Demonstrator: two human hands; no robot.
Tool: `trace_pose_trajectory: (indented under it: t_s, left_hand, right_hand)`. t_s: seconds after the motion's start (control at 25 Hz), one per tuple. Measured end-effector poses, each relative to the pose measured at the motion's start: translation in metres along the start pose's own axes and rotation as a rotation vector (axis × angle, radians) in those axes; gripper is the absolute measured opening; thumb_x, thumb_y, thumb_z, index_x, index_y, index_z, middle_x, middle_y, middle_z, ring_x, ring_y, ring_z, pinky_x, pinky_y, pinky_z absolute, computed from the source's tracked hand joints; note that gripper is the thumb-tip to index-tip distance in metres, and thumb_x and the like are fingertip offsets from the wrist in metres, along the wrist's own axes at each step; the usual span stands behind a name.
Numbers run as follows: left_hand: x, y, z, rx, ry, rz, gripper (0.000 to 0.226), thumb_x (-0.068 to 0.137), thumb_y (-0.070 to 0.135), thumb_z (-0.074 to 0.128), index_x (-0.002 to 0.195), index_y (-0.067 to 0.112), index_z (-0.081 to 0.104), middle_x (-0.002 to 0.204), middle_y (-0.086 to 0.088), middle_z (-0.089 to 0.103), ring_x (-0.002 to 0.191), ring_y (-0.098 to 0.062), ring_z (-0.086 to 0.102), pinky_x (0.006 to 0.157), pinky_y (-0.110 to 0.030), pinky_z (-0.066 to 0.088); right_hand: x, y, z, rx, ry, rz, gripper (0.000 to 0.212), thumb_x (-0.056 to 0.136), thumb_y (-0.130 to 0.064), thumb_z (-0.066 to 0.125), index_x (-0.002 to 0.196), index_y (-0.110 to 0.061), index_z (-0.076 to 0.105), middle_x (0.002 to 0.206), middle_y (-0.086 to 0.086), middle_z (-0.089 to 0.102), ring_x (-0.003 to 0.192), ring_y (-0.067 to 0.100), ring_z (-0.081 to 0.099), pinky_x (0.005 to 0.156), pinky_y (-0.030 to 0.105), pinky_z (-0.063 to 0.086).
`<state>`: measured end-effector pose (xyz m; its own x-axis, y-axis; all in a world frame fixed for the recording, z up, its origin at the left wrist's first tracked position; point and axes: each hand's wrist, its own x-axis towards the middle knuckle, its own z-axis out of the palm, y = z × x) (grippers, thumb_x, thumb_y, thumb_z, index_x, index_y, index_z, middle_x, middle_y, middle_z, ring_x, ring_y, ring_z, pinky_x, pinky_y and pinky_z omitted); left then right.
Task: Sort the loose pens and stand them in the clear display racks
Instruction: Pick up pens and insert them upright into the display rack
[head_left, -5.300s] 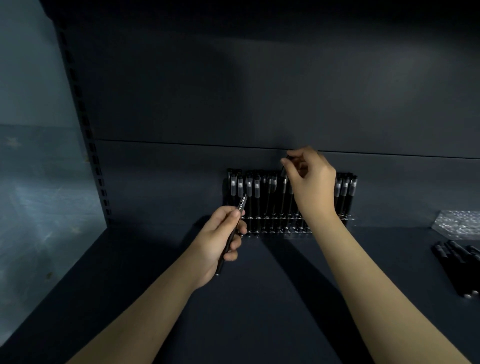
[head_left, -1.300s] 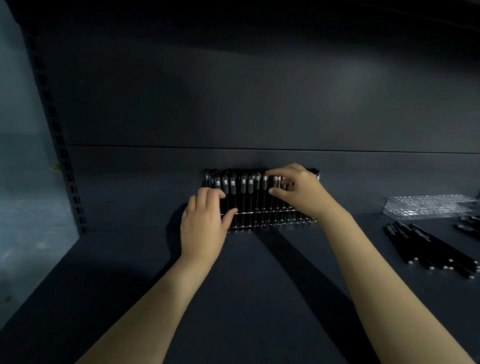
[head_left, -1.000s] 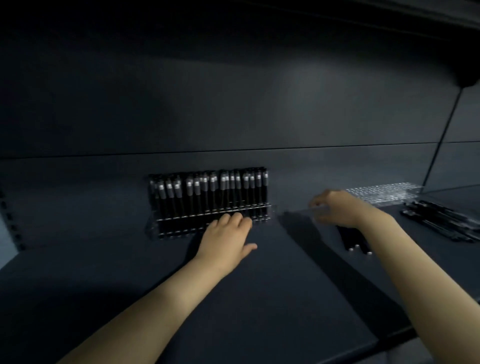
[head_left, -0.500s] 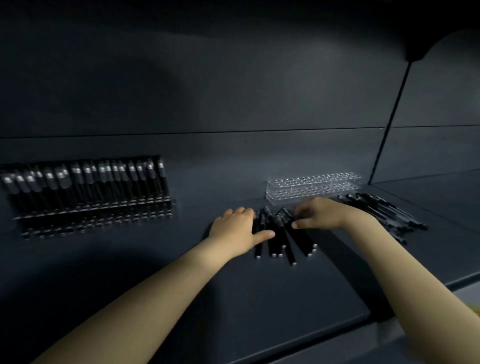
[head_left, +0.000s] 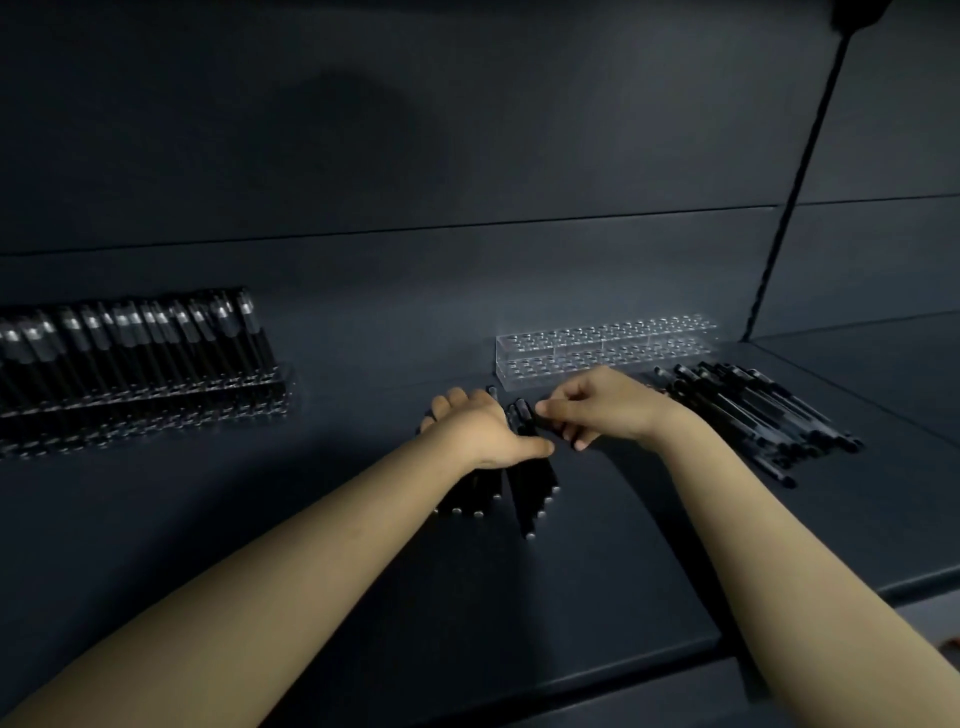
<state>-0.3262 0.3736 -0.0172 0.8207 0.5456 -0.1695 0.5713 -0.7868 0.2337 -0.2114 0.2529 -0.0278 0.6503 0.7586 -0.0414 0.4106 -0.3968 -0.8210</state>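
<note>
From my head camera, my left hand (head_left: 480, 431) lay palm down on a small bunch of pens (head_left: 530, 486) in the middle of the dark shelf (head_left: 311, 545). Its fingers were relaxed rather than clenched, and its thumb stretched across the bunch. The pens lay flat, their silver tips pointing toward me. My right hand (head_left: 605, 408) hovered just beside the left, over the far ends of the same pens. Its fingers were curled and its forefinger touched a pen top, but I could not tell whether it gripped one. Just behind that hand stood an empty rack (head_left: 602, 345) of clear plastic. A bigger pile of pens (head_left: 753, 415) lay flat to its right. Far to the left stood a full rack (head_left: 145, 358), its black pens upright in rows against the back wall.
</note>
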Motion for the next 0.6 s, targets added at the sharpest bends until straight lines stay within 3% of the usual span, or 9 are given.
trace_pose_trajectory:
  t_s: [0.12, 0.24, 0.36, 0.52, 0.6]
  left_hand:
    - [0.001, -0.003, -0.003, -0.057, -0.006, 0.004, 0.088, 0.081, 0.053, 0.066, 0.146, 0.008, 0.029, 0.149, -0.011, 0.029, 0.137, -0.030, 0.029, 0.105, -0.036, 0.035]
    - [0.002, -0.011, -0.003, -0.117, 0.007, 0.010, 0.065, 0.082, 0.041, 0.070, 0.132, 0.008, 0.043, 0.140, -0.012, 0.040, 0.127, -0.029, 0.044, 0.097, -0.033, 0.043]
    - [-0.002, -0.015, -0.007, -0.176, -0.007, 0.035, 0.040, 0.082, 0.035, 0.072, 0.109, 0.013, 0.052, 0.117, -0.008, 0.054, 0.100, -0.024, 0.054, 0.079, -0.026, 0.043]
    - [-0.006, -0.016, -0.009, -0.238, 0.014, 0.032, 0.021, 0.084, 0.022, 0.067, 0.085, 0.013, 0.049, 0.083, -0.002, 0.050, 0.077, -0.018, 0.052, 0.067, -0.025, 0.040]
    - [-0.008, -0.015, -0.008, -0.221, 0.026, 0.029, 0.018, 0.086, 0.021, 0.065, 0.086, 0.013, 0.049, 0.077, 0.000, 0.046, 0.075, -0.018, 0.051, 0.066, -0.025, 0.039]
  right_hand:
    - [0.005, 0.006, -0.001, -0.112, 0.111, -0.014, 0.025, 0.089, -0.027, 0.066, 0.090, -0.003, 0.069, 0.073, 0.005, 0.062, 0.063, 0.013, 0.058, 0.048, 0.020, 0.048]
    - [0.007, 0.008, 0.002, -0.148, 0.144, -0.014, 0.024, 0.088, -0.030, 0.066, 0.089, -0.007, 0.070, 0.069, 0.001, 0.060, 0.060, 0.012, 0.056, 0.045, 0.018, 0.045]
    - [0.007, 0.009, 0.003, -0.169, 0.145, -0.021, 0.022, 0.087, -0.035, 0.066, 0.088, -0.014, 0.071, 0.070, -0.002, 0.062, 0.061, 0.013, 0.056, 0.048, 0.019, 0.045]
    - [0.005, 0.009, 0.006, -0.152, 0.157, -0.031, 0.015, 0.087, -0.036, 0.066, 0.084, -0.022, 0.070, 0.067, -0.012, 0.059, 0.062, 0.002, 0.052, 0.056, 0.016, 0.038]
    - [0.004, 0.008, 0.008, -0.141, 0.158, -0.043, 0.015, 0.087, -0.036, 0.066, 0.085, -0.023, 0.071, 0.077, -0.010, 0.065, 0.072, 0.004, 0.057, 0.068, 0.018, 0.041]
